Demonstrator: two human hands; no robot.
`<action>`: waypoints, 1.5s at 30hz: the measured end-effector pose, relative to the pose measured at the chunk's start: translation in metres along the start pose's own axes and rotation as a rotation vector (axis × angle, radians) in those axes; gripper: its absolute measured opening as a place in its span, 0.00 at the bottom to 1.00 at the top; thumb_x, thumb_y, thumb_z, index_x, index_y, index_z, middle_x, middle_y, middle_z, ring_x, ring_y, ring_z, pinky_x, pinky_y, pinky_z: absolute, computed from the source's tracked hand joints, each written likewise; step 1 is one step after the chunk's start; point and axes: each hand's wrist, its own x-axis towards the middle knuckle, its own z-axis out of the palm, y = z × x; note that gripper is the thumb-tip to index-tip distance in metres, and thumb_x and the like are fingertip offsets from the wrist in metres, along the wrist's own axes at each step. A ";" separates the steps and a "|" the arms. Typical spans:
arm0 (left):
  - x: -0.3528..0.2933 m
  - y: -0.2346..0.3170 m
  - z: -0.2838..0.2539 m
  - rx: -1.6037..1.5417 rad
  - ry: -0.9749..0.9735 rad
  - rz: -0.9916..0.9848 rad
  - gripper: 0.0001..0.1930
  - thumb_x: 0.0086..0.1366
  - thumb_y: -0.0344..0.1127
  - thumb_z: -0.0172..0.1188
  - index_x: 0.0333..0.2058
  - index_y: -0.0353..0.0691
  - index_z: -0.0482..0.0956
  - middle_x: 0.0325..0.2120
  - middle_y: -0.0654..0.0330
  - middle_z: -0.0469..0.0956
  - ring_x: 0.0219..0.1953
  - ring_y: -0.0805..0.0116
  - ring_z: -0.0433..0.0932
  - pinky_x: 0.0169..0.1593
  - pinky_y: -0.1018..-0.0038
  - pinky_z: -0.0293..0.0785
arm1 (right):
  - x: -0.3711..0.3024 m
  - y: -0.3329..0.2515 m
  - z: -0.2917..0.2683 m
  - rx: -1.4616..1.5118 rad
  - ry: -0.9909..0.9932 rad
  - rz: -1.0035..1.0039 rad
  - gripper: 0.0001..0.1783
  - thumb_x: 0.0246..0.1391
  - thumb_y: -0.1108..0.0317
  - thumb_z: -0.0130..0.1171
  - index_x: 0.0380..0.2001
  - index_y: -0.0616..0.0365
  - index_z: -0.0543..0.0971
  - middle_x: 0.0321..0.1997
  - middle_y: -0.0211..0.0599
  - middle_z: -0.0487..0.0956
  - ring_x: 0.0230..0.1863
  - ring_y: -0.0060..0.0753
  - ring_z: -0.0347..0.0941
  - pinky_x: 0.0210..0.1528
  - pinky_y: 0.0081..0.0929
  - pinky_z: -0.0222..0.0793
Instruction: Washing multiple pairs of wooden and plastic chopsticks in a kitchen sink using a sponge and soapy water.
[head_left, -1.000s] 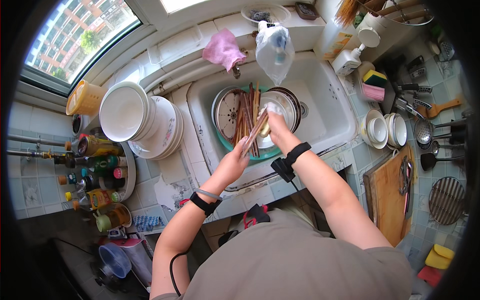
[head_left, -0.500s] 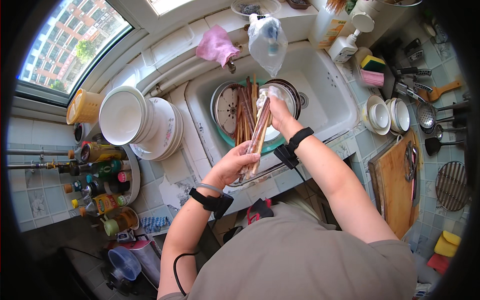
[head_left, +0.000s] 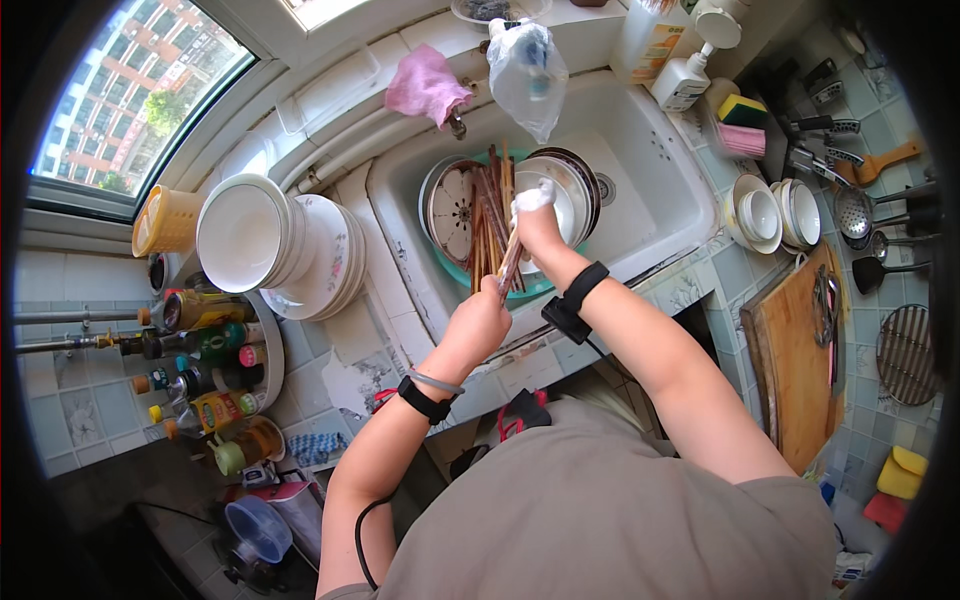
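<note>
A small bundle of chopsticks (head_left: 509,262) slants over the near side of the sink. My left hand (head_left: 481,322) is closed round its lower end. Higher up, my right hand (head_left: 541,236) is closed on the bundle too, with a white, soapy-looking cloth (head_left: 534,197) at its fingers; the fingertips are partly hidden. Behind the hands, a green basin (head_left: 532,291) stands in the white sink (head_left: 652,205). More chopsticks (head_left: 483,240) lean in it, between a patterned plate (head_left: 449,212) on the left and several stacked dishes (head_left: 572,196) on the right.
Stacked white bowls (head_left: 238,232) and plates (head_left: 333,255) stand left of the sink. A plastic bag (head_left: 528,85) and pink cloth (head_left: 427,85) hang near the tap (head_left: 457,126). At right are smaller bowls (head_left: 757,215), a pump bottle (head_left: 683,82) and a cutting board (head_left: 785,365).
My left hand has turned over, its back now upward, and closed further round the chopsticks. My right hand has bent at the wrist, and less of the bundle shows between the hands.
</note>
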 end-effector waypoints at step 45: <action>0.131 -0.027 -0.012 0.476 0.274 0.440 0.22 0.51 0.25 0.50 0.48 0.36 0.70 0.54 0.41 0.61 0.59 0.47 0.58 0.60 0.57 0.56 | -0.032 -0.047 -0.097 0.570 -0.249 0.427 0.18 0.51 0.79 0.53 0.47 0.62 0.69 0.44 0.37 0.73 0.48 0.36 0.70 0.52 0.33 0.67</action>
